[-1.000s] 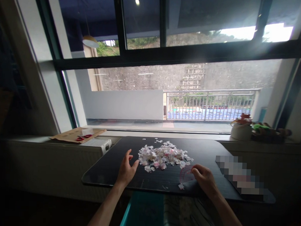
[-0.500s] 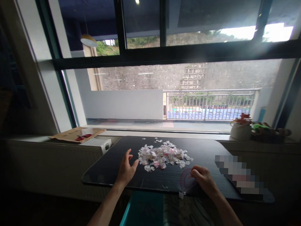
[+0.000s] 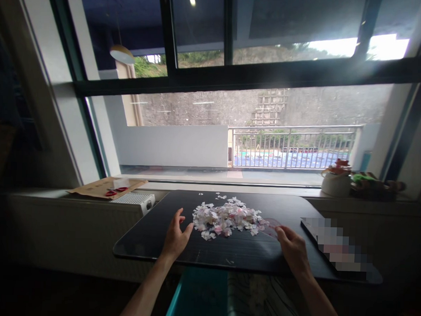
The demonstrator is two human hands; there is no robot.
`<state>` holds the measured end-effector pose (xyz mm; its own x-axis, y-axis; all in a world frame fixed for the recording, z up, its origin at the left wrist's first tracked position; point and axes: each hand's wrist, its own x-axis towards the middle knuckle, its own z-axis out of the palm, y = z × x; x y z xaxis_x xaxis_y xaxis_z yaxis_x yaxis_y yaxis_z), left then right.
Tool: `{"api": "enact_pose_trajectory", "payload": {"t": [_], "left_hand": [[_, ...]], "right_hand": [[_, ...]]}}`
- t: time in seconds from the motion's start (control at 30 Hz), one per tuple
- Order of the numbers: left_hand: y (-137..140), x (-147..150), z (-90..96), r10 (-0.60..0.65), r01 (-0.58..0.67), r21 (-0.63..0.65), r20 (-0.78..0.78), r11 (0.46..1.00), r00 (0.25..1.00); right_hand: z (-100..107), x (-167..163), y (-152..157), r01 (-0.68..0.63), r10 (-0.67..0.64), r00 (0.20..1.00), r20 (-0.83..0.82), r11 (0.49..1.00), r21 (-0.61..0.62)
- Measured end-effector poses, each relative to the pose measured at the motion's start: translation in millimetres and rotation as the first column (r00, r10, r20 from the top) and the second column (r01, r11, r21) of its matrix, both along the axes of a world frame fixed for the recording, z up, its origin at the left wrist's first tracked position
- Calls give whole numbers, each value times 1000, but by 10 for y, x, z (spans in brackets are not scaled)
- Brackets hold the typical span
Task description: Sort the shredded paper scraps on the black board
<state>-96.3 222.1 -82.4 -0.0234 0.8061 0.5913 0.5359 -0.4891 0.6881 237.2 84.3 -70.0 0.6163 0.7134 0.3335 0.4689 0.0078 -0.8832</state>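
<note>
A heap of small torn white paper scraps [image 3: 227, 217], some with pinkish print, lies mid-table. My left hand [image 3: 177, 235] rests at the heap's left side, fingers apart and holding nothing. Between the thumb and fingers of my right hand [image 3: 293, 247] is a clear plastic protractor [image 3: 272, 226] with reddish markings. Its far edge reaches the right end of the heap, where I cannot tell whether it slips under the scraps. Below the near table edge stands a teal bin [image 3: 205, 296], its contents too dark to make out.
The dark table [image 3: 152, 241] has rounded corners. A blurred-out flat item [image 3: 336, 247] lies on its right side. On the sill are brown paper [image 3: 92, 189] with red-handled scissors [image 3: 117, 190], and a white pot [image 3: 336, 181]. A radiator [image 3: 73, 231] runs along the left.
My right hand has moved the protractor from the near table edge up and away to the heap's right end. A scrap beside it at the edge is gone from view. My left hand stayed put.
</note>
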Motion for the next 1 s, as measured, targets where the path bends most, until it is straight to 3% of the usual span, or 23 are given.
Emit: {"api": "enact_pose_trajectory", "payload": {"t": [0.2,0.47,0.8,1.0], "left_hand": [[-1,-3,0,-2,2,-1,6,1000,1000],[-2,-3,-3,2,-2,9,10,1000,1000],[17,-4,-22,5,-5,27,18,1000,1000],[-6,-2,2,1,-2,12,13,1000,1000]], "right_hand": [[-47,13,25,-15,16,999,41,1000,-22],[-72,-23,69,-197,198,979,49,980,-23],[-46,-28,43,-194,195,978,70,981,-24],[-54,-4,44,-95,97,992,85,995,-28]]}}
